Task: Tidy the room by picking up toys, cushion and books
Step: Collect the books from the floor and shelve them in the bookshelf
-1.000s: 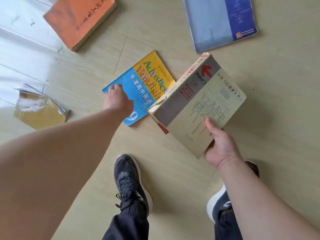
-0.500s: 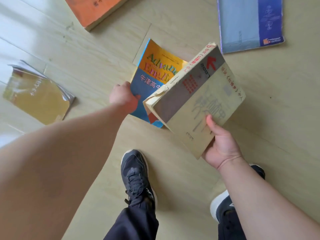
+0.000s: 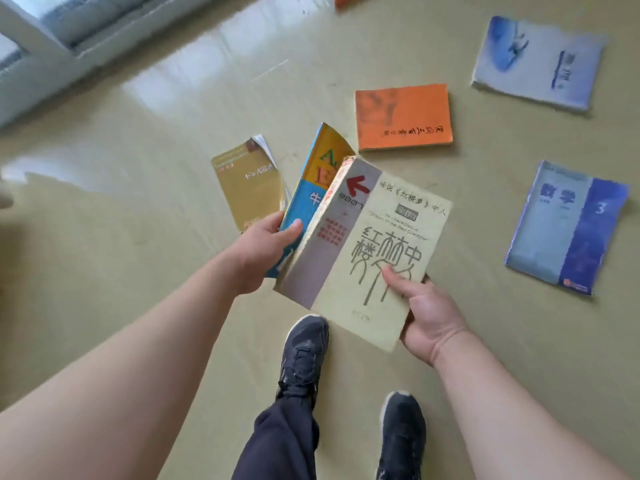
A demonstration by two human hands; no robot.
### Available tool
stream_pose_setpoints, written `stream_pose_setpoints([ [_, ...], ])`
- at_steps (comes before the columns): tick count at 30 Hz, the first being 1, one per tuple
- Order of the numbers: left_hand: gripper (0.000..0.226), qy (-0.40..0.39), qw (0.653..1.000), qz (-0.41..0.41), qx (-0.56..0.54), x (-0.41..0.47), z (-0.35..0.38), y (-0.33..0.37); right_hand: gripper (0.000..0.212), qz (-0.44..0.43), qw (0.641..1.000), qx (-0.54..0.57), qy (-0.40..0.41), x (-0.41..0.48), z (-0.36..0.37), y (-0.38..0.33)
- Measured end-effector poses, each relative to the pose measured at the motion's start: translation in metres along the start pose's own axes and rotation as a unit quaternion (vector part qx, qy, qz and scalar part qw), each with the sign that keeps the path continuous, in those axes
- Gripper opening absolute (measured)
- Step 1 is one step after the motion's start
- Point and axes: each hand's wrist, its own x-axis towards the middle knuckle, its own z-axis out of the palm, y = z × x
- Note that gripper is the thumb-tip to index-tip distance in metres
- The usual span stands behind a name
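Note:
My right hand (image 3: 427, 317) grips a thick pale-yellow book (image 3: 374, 244) by its lower right corner, thumb on the cover. My left hand (image 3: 266, 244) holds a blue-and-yellow English book (image 3: 311, 188) lifted off the floor, tilted up just left of and partly behind the yellow book. On the floor lie a gold book (image 3: 247, 185), an orange book (image 3: 403, 117), a blue maths book (image 3: 568, 226) at the right and a pale blue book (image 3: 536, 62) at the far right.
The floor (image 3: 138, 237) is pale and glossy. A white window frame or sill (image 3: 45, 46) runs along the top left. My two black shoes (image 3: 304, 351) stand below the books. Another orange edge (image 3: 346, 0) shows at the top.
My left hand has lifted the blue-and-yellow book off the floor and brought it beside the yellow book. The view has swung, and more books now show on the floor.

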Motion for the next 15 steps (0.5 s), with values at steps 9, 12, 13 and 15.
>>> stream_pose_setpoints([
  [9,0.036,0.128,0.964,0.032,-0.232,-0.172,-0.090,-0.095,0.035,0.041,0.967,-0.224,-0.110,-0.080,0.132,0.080],
  [12,0.035,0.160,0.942,0.027,-0.295,-0.214,-0.137,-0.141,0.036,0.070,0.950,-0.269,-0.139,-0.104,0.170,0.136],
  [13,0.037,0.170,0.935,0.027,-0.309,-0.224,-0.151,-0.154,0.037,0.079,0.945,-0.284,-0.141,-0.109,0.180,0.155],
  [15,0.039,0.188,0.926,0.028,-0.328,-0.241,-0.183,-0.184,0.038,0.091,0.935,-0.312,-0.142,-0.116,0.205,0.194],
])
